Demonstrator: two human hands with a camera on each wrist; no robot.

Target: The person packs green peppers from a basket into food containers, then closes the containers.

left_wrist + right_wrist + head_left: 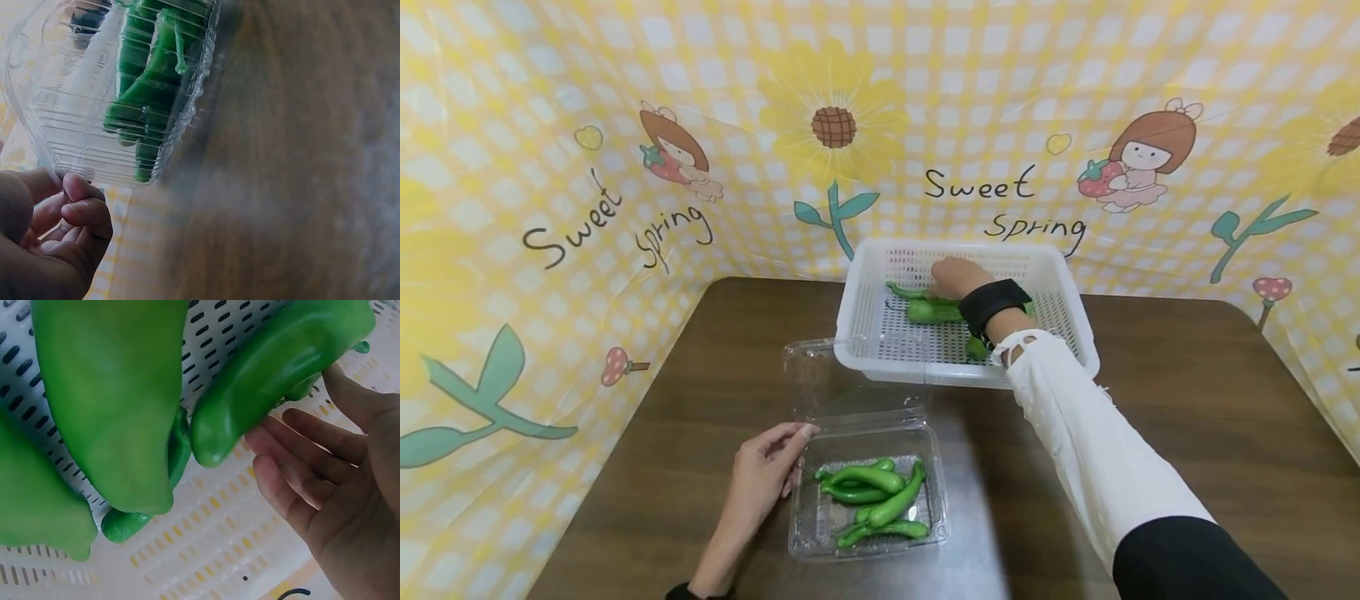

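My left hand (767, 471) sits at the left side of a clear plastic clamshell container (942, 500) on the table. In the left wrist view its curled fingers (78, 209) pinch the container's rim (37, 144). Several long green peppers (868, 487) lie inside it (150, 87), and its lid (842, 383) stands open behind. My right hand (955, 275) is inside a white perforated basket (861, 283), over more green peppers (932, 311). Up close, its relaxed fingers (294, 469) touch the end of one pepper (275, 369) beside a larger pepper (106, 394).
The brown table (1187, 417) is walled on three sides by a yellow checked curtain (550, 208). The basket stands at the back centre, directly behind the container. Bare table lies to the right and left of both.
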